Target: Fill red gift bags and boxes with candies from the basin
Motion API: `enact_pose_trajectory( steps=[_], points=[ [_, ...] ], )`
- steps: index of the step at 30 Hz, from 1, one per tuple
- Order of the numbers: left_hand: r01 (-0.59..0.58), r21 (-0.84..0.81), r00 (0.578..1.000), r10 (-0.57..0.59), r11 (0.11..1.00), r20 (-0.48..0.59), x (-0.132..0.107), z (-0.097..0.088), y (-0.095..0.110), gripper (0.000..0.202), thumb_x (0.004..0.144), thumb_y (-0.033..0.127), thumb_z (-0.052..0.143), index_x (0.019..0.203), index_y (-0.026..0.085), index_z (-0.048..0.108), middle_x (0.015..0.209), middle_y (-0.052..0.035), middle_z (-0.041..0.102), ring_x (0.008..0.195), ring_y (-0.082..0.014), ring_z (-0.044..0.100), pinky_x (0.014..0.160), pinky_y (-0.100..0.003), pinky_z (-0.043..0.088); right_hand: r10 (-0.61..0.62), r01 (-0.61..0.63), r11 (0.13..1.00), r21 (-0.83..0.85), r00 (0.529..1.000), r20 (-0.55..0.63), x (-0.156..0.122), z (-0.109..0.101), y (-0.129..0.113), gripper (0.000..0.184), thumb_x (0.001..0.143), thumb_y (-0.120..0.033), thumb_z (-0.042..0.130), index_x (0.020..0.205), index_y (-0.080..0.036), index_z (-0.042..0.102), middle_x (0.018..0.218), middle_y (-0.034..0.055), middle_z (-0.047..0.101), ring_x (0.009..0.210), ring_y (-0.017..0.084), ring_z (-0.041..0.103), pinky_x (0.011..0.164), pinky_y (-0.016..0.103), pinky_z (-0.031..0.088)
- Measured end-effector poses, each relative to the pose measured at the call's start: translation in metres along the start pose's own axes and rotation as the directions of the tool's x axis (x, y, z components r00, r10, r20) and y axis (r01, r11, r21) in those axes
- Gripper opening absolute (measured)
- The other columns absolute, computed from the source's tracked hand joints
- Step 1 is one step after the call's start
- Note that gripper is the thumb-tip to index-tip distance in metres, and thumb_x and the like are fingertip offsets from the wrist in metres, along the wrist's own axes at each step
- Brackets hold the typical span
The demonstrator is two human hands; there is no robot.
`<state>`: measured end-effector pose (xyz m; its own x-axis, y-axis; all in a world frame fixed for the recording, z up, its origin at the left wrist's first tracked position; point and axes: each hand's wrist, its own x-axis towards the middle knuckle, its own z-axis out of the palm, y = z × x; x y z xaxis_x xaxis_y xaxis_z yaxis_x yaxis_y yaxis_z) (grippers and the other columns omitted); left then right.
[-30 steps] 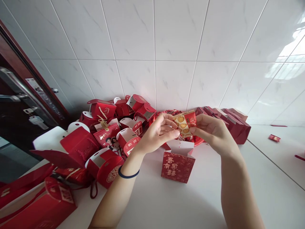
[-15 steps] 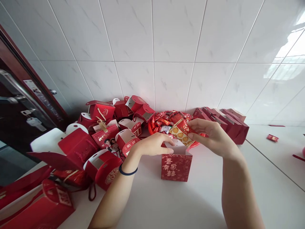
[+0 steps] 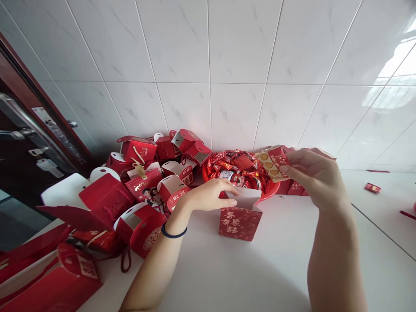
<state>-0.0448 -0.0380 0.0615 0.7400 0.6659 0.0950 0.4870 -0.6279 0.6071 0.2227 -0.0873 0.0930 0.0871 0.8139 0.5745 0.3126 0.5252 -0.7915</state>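
Note:
A red paper gift bag [image 3: 238,224] with light characters on its front stands on the white table, its top open and pale inside. My left hand [image 3: 211,195] pinches the bag's left upper edge between thumb and fingers; a dark band circles that wrist. My right hand [image 3: 313,175] holds a red and tan biscuit packet [image 3: 272,164] by its right end, up and to the right of the bag. Behind the bag, a red basin [image 3: 274,189] is heaped with red-wrapped sweets [image 3: 240,167]. The packet hangs over the basin's right side.
Several opened red gift boxes [image 3: 107,201] crowd the left side, some with rope handles. More red bags [image 3: 294,188] stand behind my right hand. One small red packet [image 3: 372,188] lies at the far right. A tiled wall [image 3: 237,112] rises behind; a door [image 3: 39,130] is at left.
My right hand has moved right, carrying the biscuit packet away from above the bag, and the packet has turned. The bag has shifted slightly; my left hand stays at its edge.

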Motion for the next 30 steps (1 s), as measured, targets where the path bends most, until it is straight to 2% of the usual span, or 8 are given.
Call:
enact_pose_trajectory(
  steps=[3,6,10,13,17,21,26,30],
  points=[
    [0.021,-0.005,1.0,-0.021,1.0,0.012,-0.002,-0.002,-0.001,0.03,0.09,0.033,0.065,0.116,0.022,0.075,0.126,-0.0091,0.071,0.113,-0.0248,0.067,0.098,-0.034,0.049,0.031,-0.021,0.998,-0.062,0.985,0.171,-0.001,0.001,-0.002,0.029,0.078,-0.042,0.08,0.096,-0.021,0.074,0.091,0.0076,0.075,0.082,0.025,0.073,0.068,0.036,0.063],
    [0.027,-0.028,0.999,-0.026,0.999,0.036,-0.002,-0.004,0.0,0.034,0.09,0.03,0.064,0.122,0.023,0.072,0.129,-0.0079,0.07,0.115,-0.0242,0.066,0.099,-0.033,0.048,0.05,-0.003,0.99,-0.142,0.942,0.331,-0.002,0.009,-0.003,0.027,0.081,-0.042,0.075,0.098,-0.021,0.073,0.09,0.0075,0.075,0.08,0.024,0.072,0.065,0.035,0.061],
    [0.036,0.004,0.997,-0.036,0.999,0.066,-0.002,-0.005,0.002,0.033,0.088,0.033,0.068,0.119,0.022,0.072,0.122,-0.0069,0.073,0.109,-0.0241,0.067,0.092,-0.031,0.048,0.044,0.07,0.973,-0.222,0.881,0.471,-0.003,0.022,-0.003,0.014,0.084,-0.03,0.069,0.096,-0.023,0.072,0.096,0.005,0.075,0.084,0.022,0.071,0.071,0.034,0.058],
    [0.006,-0.034,0.997,-0.003,0.999,0.081,-0.001,-0.006,0.0,0.03,0.087,0.034,0.07,0.114,0.022,0.072,0.115,-0.0046,0.074,0.103,-0.0227,0.068,0.087,-0.029,0.049,0.033,0.13,0.958,-0.254,0.834,0.551,-0.005,0.031,-0.005,0.009,0.083,-0.021,0.063,0.091,-0.024,0.068,0.092,0.0033,0.074,0.081,0.02,0.069,0.067,0.032,0.055],
    [0.063,-0.058,0.996,-0.059,0.996,0.064,-0.001,-0.006,-0.002,0.034,0.082,0.04,0.075,0.11,0.02,0.073,0.106,-0.0045,0.076,0.096,-0.0243,0.07,0.08,-0.03,0.049,0.045,0.186,0.929,-0.32,0.803,0.594,-0.007,0.045,-0.006,0.012,0.081,-0.011,0.057,0.082,-0.022,0.059,0.076,-0.0006,0.067,0.068,0.015,0.061,0.06,0.027,0.048],
    [0.069,-0.082,0.996,-0.064,0.994,0.062,-0.001,-0.005,-0.005,0.039,0.079,0.041,0.077,0.113,0.022,0.073,0.109,-0.0044,0.076,0.099,-0.0255,0.069,0.083,-0.031,0.049,0.079,0.202,0.917,-0.343,0.751,0.656,-0.007,0.051,-0.004,0.012,0.083,-0.012,0.056,0.078,-0.022,0.057,0.07,-0.0017,0.064,0.062,0.013,0.057,0.055,0.025,0.042],
    [0.052,-0.123,0.996,-0.043,0.991,0.078,-0.001,-0.006,-0.008,0.04,0.078,0.039,0.079,0.113,0.021,0.073,0.111,-0.0045,0.076,0.1,-0.025,0.069,0.084,-0.029,0.049,0.026,0.221,0.918,-0.329,0.795,0.606,-0.005,0.04,-0.004,0.01,0.082,-0.015,0.058,0.076,-0.022,0.056,0.071,-0.0007,0.064,0.064,0.014,0.057,0.058,0.026,0.044],
    [0.072,-0.095,0.994,-0.064,0.993,0.087,-0.001,-0.007,-0.006,0.041,0.078,0.038,0.079,0.115,0.022,0.073,0.114,-0.0044,0.074,0.103,-0.0249,0.068,0.086,-0.029,0.048,0.023,0.194,0.939,-0.284,0.79,0.613,-0.005,0.033,-0.007,0.01,0.083,-0.018,0.059,0.074,-0.022,0.056,0.073,-0.0008,0.065,0.064,0.014,0.058,0.059,0.026,0.047]
  ],
)
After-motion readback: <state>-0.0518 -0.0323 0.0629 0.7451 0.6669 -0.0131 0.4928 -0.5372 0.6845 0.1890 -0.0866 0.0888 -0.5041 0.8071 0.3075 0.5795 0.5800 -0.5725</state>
